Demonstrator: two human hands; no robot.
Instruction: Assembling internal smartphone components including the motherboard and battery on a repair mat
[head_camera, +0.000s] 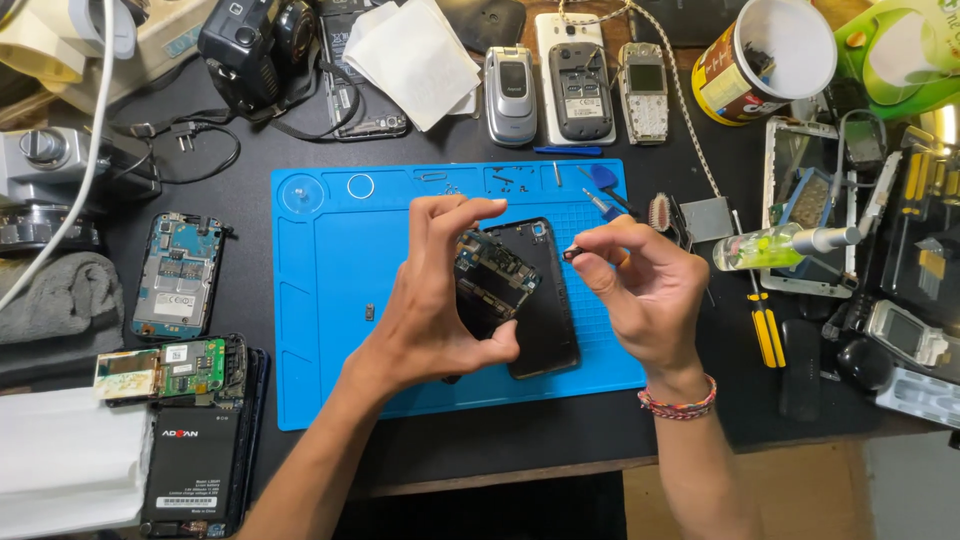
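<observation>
My left hand (435, 300) holds a small dark circuit board (492, 280) between thumb and fingers, lifted above a blue work mat (330, 330). Under it on the mat lies a black phone back shell (545, 300). My right hand (645, 290), with a beaded bracelet on the wrist, pinches a tiny dark part (572, 253) just right of the board's upper edge. A small black chip (369, 311) rests alone on the mat to the left.
Opened phones (178, 275) and a battery (190, 470) lie left. A flip phone (510, 95) and bare handsets sit at the back. A camera (255, 45), a cup (765, 60), a green bottle (765, 248) and a yellow screwdriver (767, 330) surround the mat.
</observation>
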